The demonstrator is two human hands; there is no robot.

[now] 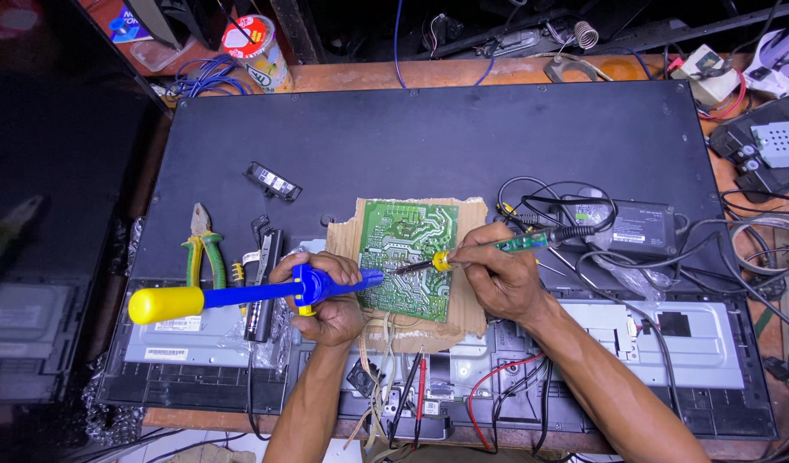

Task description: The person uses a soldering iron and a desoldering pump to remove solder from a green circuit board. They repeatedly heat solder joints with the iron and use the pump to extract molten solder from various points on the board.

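The left hand [326, 296] grips a blue desoldering pump [240, 296] with a yellow plunger. The right hand [497, 274] holds a soldering iron [497, 247]. Both tips meet on the green circuit board [409, 257], which lies on cardboard [472, 309] atop the counter [463, 73].

Both forearms bare, no sleeves; left hand [326, 296] & right hand [502, 279] ungloved, no rings
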